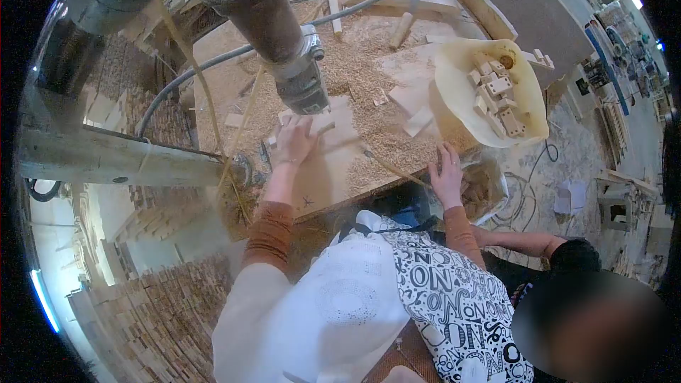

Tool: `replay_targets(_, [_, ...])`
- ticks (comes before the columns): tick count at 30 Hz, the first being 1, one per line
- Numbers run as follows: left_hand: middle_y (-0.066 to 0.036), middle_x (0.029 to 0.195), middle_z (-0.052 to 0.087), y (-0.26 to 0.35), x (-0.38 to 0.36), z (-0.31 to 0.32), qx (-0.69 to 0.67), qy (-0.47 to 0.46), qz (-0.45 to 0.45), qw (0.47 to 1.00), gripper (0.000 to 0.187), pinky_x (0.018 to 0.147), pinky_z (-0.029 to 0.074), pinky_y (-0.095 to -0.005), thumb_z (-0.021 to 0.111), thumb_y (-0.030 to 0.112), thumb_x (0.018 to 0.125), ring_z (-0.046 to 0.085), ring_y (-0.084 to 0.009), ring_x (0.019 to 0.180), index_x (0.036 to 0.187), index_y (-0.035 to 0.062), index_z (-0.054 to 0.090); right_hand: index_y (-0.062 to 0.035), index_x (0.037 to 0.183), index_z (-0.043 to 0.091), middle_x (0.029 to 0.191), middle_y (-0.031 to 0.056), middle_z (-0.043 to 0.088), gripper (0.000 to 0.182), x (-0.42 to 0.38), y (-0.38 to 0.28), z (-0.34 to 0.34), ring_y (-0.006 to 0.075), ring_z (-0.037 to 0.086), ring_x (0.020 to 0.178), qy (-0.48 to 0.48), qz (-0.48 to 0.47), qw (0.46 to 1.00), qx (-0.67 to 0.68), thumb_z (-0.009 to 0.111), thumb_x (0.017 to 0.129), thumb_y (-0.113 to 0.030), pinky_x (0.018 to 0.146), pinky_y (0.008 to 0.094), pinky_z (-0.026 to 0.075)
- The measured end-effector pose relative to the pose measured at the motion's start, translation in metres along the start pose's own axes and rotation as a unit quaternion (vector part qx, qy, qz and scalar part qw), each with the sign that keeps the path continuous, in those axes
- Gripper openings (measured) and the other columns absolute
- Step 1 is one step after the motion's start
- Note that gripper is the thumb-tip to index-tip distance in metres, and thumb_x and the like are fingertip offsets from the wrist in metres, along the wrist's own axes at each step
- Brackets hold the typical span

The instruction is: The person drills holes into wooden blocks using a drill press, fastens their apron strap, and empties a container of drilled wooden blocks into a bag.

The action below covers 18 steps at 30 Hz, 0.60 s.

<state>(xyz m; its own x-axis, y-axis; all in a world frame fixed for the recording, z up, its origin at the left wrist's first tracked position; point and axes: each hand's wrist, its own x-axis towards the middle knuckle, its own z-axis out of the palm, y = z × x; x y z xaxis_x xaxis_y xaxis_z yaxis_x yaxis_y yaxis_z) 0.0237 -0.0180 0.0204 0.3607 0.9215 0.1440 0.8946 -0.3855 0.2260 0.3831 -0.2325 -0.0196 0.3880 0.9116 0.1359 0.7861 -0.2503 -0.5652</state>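
My left hand (294,140) is on the worktable beneath the drilling machine's head (301,85). Its fingers are bent over a small pale wooden piece (282,116), mostly hidden by the hand. A short wooden strip (324,129) sticks out just right of these fingers. At the front right edge of the table is my right hand (445,176), fingers stretched and apart, holding nothing that I can see. A thin wooden stick (394,169) ends close to its left side. Beyond it, a yellowish bowl-like container (450,74) holds several drilled wooden blocks (500,87).
Wood shavings (362,42) cover much of the table (330,177). A grey cable (213,62) crosses by the machine. Below my right hand stands a bin of wood pieces (489,183). Another person's forearm (521,241) is close on the right. Stacked wood (170,312) stands at left.
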Motion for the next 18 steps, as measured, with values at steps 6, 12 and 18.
replay_targets(6, [-0.008, 0.113, 0.068, -0.009, 0.01, 0.006, 0.006, -0.002, -0.024, 1.0, 0.042, 0.098, 0.044, -0.0501, 0.081, 0.04, 0.075, 0.06, -0.0293, 0.112, 0.111, 0.0209, 0.073, -0.0129, 0.143, 0.049, 0.152, 0.0089, 0.043, 0.057, 0.001, 0.004, 0.002, 0.0321, 0.04, 0.14, -0.002, 0.003, 1.0, 0.0, 0.067, 0.091, -0.025, 0.111, 0.0516, 0.034])
replay_targets(12, [-0.011, 0.113, 0.067, -0.025, 0.014, 0.006, -0.016, -0.025, -0.004, 1.0, 0.046, 0.099, 0.044, -0.0481, 0.081, 0.046, 0.075, 0.059, -0.0309, 0.114, 0.111, 0.0194, 0.075, -0.0127, 0.14, 0.051, 0.152, 0.0082, 0.044, 0.054, 0.0, 0.002, -0.001, 0.0318, 0.041, 0.14, -0.001, 0.008, 1.0, 0.01, 0.067, 0.09, -0.025, 0.111, 0.0513, 0.035])
replay_targets(18, [-0.01, 0.12, 0.06, -0.034, 0.011, 0.007, -0.055, -0.009, 0.017, 0.998, 0.045, 0.105, 0.038, -0.0492, 0.08, 0.046, 0.073, 0.052, -0.0317, 0.12, 0.107, 0.0176, 0.076, -0.0089, 0.14, 0.05, 0.149, 0.0108, 0.046, 0.055, 0.003, 0.005, 0.0, 0.0323, 0.043, 0.138, 0.007, -0.011, 1.0, 0.0, 0.067, 0.09, -0.024, 0.11, 0.0491, 0.037])
